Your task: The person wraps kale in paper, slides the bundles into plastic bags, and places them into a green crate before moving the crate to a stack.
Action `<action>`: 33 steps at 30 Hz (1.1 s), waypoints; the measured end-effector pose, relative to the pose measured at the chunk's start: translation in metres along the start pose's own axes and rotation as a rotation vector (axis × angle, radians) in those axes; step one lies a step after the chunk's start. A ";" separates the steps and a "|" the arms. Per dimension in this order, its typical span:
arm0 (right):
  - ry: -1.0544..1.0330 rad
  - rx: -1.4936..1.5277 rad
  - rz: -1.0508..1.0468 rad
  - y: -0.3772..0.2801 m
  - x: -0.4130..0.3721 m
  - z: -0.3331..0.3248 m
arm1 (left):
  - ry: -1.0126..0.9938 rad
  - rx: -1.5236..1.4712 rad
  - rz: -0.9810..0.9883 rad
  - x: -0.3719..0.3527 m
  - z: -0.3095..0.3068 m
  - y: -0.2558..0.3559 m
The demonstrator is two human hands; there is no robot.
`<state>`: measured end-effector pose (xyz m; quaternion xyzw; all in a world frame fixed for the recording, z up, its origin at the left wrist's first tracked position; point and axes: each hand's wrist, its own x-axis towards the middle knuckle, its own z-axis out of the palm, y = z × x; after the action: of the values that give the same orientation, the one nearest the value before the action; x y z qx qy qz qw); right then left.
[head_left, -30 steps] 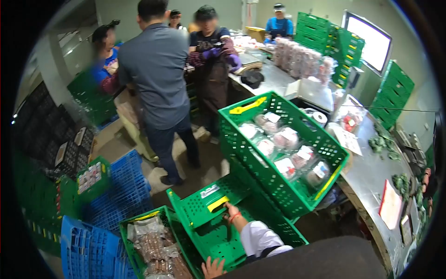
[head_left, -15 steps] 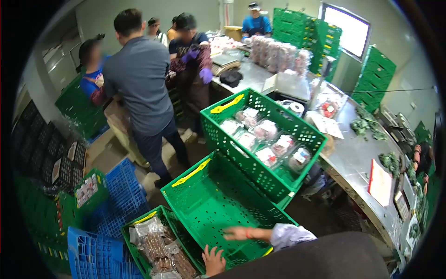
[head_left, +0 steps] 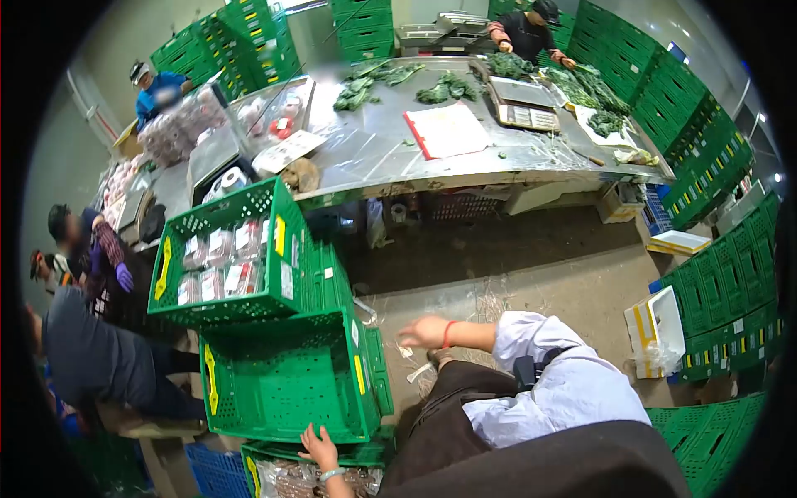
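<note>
A: Here we see the left hand (head_left: 321, 449), fingers spread wide, right at the near rim of the open green crate (head_left: 282, 378)! Is it gripping?

B: We see nothing in those fingers, and we can't tell whether they press the rim. The crate sits below and just beside the taller-stacked crate (head_left: 217, 312) with its clear packs (head_left: 214, 253).

A: And the right hand (head_left: 425, 333)?

B: Out past the crate's right side, above the floor (head_left: 531, 286)! Its fingers point left, loosely bent; we can't tell how far they open or whether they hold anything.

A: Below, we spot brown bagged goods (head_left: 290, 480) near the left hand.
</note>
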<state>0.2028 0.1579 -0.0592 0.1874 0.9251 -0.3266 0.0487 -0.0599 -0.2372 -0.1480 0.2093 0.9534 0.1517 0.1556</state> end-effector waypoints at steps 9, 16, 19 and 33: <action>0.330 0.160 0.416 0.168 -0.112 -0.068 | 0.081 -0.390 0.408 0.062 -0.041 0.221; 0.233 0.126 0.458 0.316 -0.100 -0.135 | -0.362 -0.195 0.714 0.098 0.038 0.454; 0.524 0.098 0.219 0.345 -0.059 -0.209 | -0.487 -0.137 0.815 0.123 0.051 0.521; 0.263 -0.094 0.784 0.496 0.080 -0.313 | -0.200 0.227 0.705 0.345 0.135 0.718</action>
<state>0.3264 0.7333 -0.1223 0.5632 0.7959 -0.2139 0.0592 -0.0570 0.5686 -0.0961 0.5540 0.8138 0.0682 0.1619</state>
